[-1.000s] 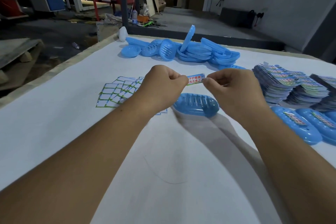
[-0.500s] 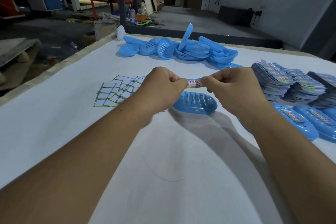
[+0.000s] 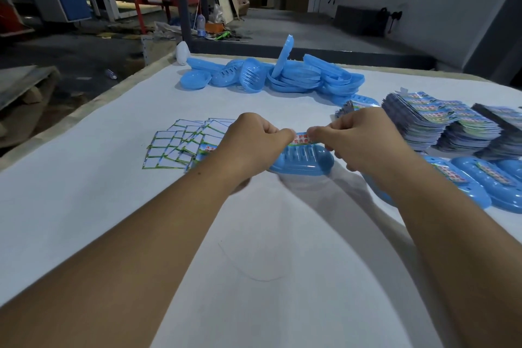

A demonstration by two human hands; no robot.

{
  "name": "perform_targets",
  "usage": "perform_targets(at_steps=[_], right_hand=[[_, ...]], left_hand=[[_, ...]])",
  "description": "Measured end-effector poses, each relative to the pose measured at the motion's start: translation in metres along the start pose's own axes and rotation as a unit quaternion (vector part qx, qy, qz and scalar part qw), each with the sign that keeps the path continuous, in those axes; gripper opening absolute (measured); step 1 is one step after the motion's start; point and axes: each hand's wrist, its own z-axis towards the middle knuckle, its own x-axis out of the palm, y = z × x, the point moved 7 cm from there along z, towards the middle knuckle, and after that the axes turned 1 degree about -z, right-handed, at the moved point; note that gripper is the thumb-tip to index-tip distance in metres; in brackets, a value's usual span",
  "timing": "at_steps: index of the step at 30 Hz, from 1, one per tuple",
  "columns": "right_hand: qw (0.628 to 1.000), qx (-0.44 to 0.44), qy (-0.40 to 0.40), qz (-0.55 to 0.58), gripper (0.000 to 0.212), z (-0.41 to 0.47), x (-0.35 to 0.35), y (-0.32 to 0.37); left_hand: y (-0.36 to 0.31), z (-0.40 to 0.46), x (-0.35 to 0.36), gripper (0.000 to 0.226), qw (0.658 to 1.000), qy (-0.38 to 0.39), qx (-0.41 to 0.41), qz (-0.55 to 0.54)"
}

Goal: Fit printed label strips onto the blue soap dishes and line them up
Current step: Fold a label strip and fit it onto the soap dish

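A blue slotted soap dish [image 3: 308, 161] lies on the white table [image 3: 113, 206] in front of me. Just above its far rim I hold a printed label strip [image 3: 301, 139] with red characters. My left hand [image 3: 254, 147] pinches the strip's left end and my right hand [image 3: 364, 141] pinches its right end. The strip's ends are hidden by my fingers. To the right lie labelled blue dishes [image 3: 466, 181] side by side in a row.
A heap of unlabelled blue dishes [image 3: 282, 76] lies at the table's far side. Fanned white cards with green borders [image 3: 180, 144] lie left of my left hand. Stacks of printed labels [image 3: 440, 124] sit at the right. The table's left edge runs diagonally.
Both hands have come closer together and lower, bringing the strip down to the dish's far rim. Less of the strip shows between my fingers.
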Motion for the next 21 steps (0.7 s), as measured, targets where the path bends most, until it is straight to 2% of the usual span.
perform_targets(at_steps=[5, 10, 15, 21], right_hand=[[0.999, 0.02, 0.021, -0.033, 0.023, 0.0004, 0.0056, -0.0035], [0.997, 0.03, 0.015, -0.067, 0.032, 0.0034, 0.0088, -0.0063], [0.995, 0.032, 0.021, -0.091, 0.04, 0.0039, 0.0095, -0.0077], [0.992, 0.036, 0.016, -0.122, 0.044, 0.0032, 0.0091, -0.006]], left_hand=[[0.0043, 0.0055, 0.0023, 0.045, 0.999, 0.012, -0.024, 0.025], [0.0038, 0.0074, 0.0016, 0.043, 0.997, 0.026, -0.038, 0.064], [-0.0019, 0.0054, 0.003, 0.025, 0.993, 0.038, -0.034, 0.104], [-0.0027, 0.0072, 0.0031, 0.03, 0.992, 0.032, -0.034, 0.114]])
